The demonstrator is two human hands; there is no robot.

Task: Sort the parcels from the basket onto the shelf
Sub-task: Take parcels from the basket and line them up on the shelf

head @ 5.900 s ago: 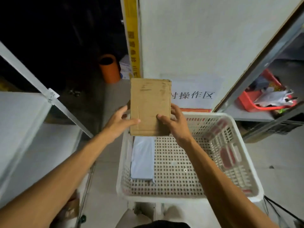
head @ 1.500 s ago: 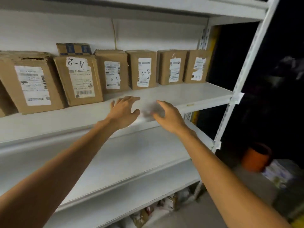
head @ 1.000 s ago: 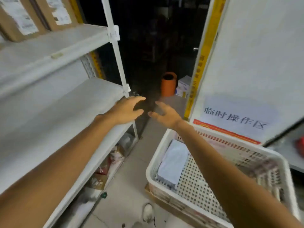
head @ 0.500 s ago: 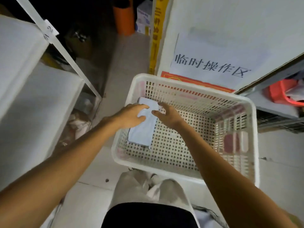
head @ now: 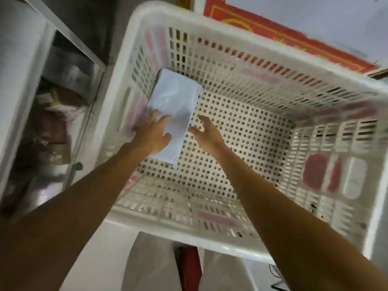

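**Hands back in the basket, on the last parcel**

A second and a half ago both hands hovered empty over the shelf with its row of boxes. Since then the person has turned back and bent over the basket [head: 210, 238], and the hands have gone down into it.

The left hand [head: 154, 134] now lies on the parcel [head: 178, 101], a flat pale soft pack. Its fingers [head: 154, 115] are fairly straight, spread over the near left part of the pack, with the thumb on top. This is a press rather than a closed hold; nothing shows them wrapped under it.

The right hand [head: 206, 131] is at the pack's right edge, its fingers [head: 201, 119] loosely bent and apart, holding nothing. Blur hides whether the tips touch the edge or stand just beside it.

The parcel rests on the basket floor. Most of it runs away beyond the left fingertips toward the far left corner, and its near end is under the left palm. To the right of the right fingers the floor shows only holes.

So the previous box seems shelved, and this looks like the last pick. Next the fingers must get under the pack's edges. It looks limp, so it may sag if lifted one-handed. The shelf [head: 19, 59] stands left of the left hand, outside the basket wall.
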